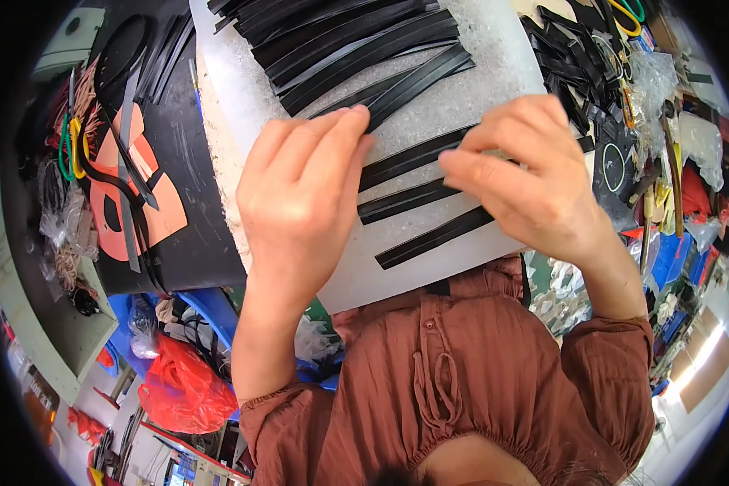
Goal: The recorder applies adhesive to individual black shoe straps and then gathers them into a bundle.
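1. Crowding the white sheet (344, 275) toward its far edge, black strips (348, 53) look already laid; we count three more (433, 238) toward the near edge.
2. Our left hand's (300, 190) fingers bunch together, our right hand's (535, 178) curl; pinching, we cannot tell.
3. A black heap (565, 57) beyond the right edge seems left.

- Left of the frame, your dark worktop (193, 121) shows pale scratches.
- Along the left rim you have a pale grey-green furniture edge (32, 300), bowed by the lens.
- Below the worktop, at lower left, you can see a blue bin (216, 312) beside a red plastic bag (182, 389).
- At lower right, a bright strip light (699, 356) glows by your brown panel (709, 377); wall or ceiling there, you can't tell.
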### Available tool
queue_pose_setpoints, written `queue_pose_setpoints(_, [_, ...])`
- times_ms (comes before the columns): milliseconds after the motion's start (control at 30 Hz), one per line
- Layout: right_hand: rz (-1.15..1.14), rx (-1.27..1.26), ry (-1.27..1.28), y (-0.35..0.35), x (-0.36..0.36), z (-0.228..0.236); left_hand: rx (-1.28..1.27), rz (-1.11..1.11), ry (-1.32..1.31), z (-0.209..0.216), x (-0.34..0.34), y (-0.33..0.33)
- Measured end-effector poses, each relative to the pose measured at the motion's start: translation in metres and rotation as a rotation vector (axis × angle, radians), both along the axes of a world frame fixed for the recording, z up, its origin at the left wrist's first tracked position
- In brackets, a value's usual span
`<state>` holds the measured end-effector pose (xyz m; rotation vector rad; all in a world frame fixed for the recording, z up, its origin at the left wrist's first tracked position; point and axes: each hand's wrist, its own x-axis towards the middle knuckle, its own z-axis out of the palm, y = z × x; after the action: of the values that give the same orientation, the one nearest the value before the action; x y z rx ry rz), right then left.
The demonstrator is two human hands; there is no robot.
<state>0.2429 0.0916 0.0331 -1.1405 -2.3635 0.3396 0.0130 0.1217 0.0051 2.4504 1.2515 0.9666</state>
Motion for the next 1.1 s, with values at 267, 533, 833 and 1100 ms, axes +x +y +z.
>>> queue_pose_setpoints(267, [-0.236, 0.150, 0.063, 0.016, 0.027, 0.011, -0.400, -0.064, -0.308, 0.009, -0.006, 0.002])
queue_pose_setpoints(533, [-0.087, 0.056, 0.101, -0.040, 0.021, -0.013, -0.008, -0.030, 0.051, 0.008, -0.007, -0.005])
queue_pose_setpoints(833, [-0.458, 0.085, 0.155, -0.040, 0.065, -0.018, -0.194, -0.455, 0.273, 0.007, -0.020, -0.062])
queue_pose_setpoints(1100, [-0.595, -0.134, 0.721, 0.047, 0.062, -0.025, -0.089, -0.268, 0.210, 0.004, -0.030, -0.052])
